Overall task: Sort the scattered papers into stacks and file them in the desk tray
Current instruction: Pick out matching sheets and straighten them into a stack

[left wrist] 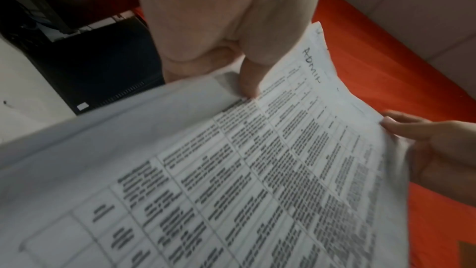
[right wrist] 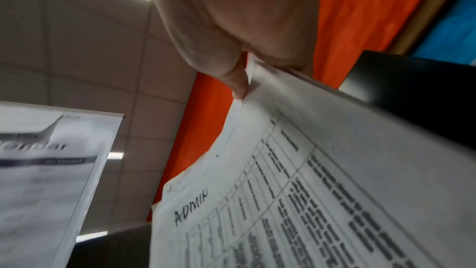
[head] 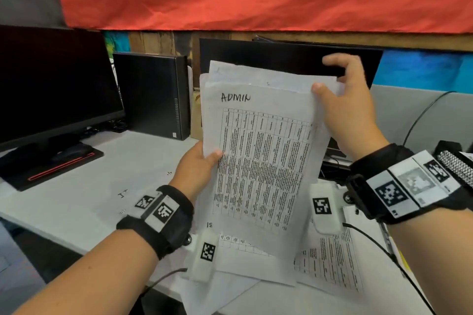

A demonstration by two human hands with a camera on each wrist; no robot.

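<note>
I hold a stack of papers (head: 261,156) upright above the desk; its front sheet carries a printed table and the handwritten word ADMIN. My left hand (head: 202,158) pinches the stack's left edge, thumb on the front (left wrist: 248,80). My right hand (head: 340,100) pinches the top right corner (right wrist: 239,80), thumb in front and fingers behind. More printed sheets (head: 330,263) lie loose on the desk under the stack. The stack fills the left wrist view (left wrist: 231,170) and the right wrist view (right wrist: 309,191). No desk tray shows clearly.
A dark monitor (head: 51,84) stands at the left with a black computer case (head: 153,94) beside it. A second monitor (head: 281,59) stands behind the papers. The white desk (head: 102,174) stretches left. A black cable (head: 378,248) runs over the sheets on the right.
</note>
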